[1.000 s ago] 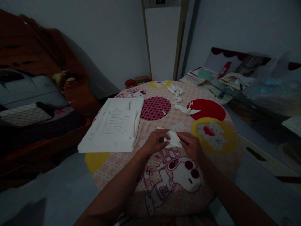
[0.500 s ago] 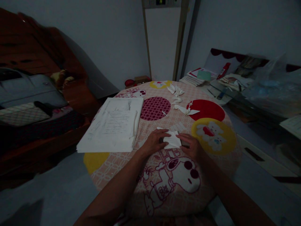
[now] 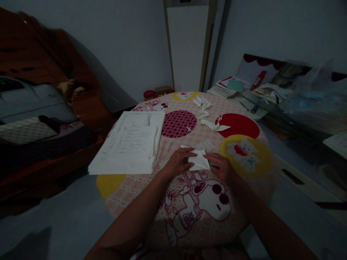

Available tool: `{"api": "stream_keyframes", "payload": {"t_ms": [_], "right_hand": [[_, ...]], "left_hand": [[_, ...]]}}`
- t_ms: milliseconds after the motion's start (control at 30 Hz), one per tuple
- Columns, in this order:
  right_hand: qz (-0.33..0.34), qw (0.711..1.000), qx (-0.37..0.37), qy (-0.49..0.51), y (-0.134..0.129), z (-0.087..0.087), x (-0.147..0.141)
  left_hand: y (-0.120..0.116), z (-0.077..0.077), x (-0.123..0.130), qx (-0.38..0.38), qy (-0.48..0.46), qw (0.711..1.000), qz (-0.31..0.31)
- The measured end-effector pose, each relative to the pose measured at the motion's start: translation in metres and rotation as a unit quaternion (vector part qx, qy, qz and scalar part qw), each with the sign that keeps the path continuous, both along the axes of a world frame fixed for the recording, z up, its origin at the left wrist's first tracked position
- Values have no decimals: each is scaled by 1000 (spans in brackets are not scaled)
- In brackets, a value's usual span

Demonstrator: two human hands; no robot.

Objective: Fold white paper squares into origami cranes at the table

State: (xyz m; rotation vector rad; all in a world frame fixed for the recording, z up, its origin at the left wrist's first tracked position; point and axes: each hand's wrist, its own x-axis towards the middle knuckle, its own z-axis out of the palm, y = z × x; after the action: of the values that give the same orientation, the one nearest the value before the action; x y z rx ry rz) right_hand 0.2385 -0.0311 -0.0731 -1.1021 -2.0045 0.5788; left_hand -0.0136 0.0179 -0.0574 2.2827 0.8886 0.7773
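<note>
A small folded sheet of white paper lies on the patterned cloth of the round table. My left hand grips its left side, with the thumb and fingers on the paper. At the right edge my right hand holds the paper between thumb and fingertips. Beyond the hands rest several folded white paper figures, among them a winged one by the red circle and another near the far edge.
A thick stack of printed papers lies on the table at the left. To the right, a glass-topped stand holds papers, a red marker and a plastic bag. A wooden bench with bags stands at the far left.
My right hand has shifted very slightly, and the paper's right edge with it. My left hand keeps its hold. The whole view has moved up a little.
</note>
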Motion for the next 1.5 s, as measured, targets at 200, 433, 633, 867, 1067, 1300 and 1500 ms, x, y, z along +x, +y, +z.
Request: {"api": "stream_keyframes", "payload": {"t_ms": [200, 433, 633, 867, 1067, 1300, 1500], "right_hand": [[10, 1000, 0, 4, 1, 0, 2], [-4, 998, -27, 51, 1, -1, -1], [-19, 997, -27, 77, 2, 0, -4], [-18, 996, -20, 90, 2, 0, -5], [-26, 995, -24, 92, 2, 0, -5], [-35, 995, -26, 91, 1, 4, -7], [-52, 994, -37, 92, 1, 7, -8]], "left_hand": [[0, 0, 0, 18, 3, 1000, -2], [-16, 12, 24, 61, 80, 995, -21], [-34, 25, 51, 67, 161, 983, 53], [-45, 28, 69, 103, 244, 958, 108], [-47, 23, 72, 98, 241, 959, 111], [-46, 23, 70, 90, 206, 967, 122], [-43, 24, 52, 19, 138, 986, 94]]}}
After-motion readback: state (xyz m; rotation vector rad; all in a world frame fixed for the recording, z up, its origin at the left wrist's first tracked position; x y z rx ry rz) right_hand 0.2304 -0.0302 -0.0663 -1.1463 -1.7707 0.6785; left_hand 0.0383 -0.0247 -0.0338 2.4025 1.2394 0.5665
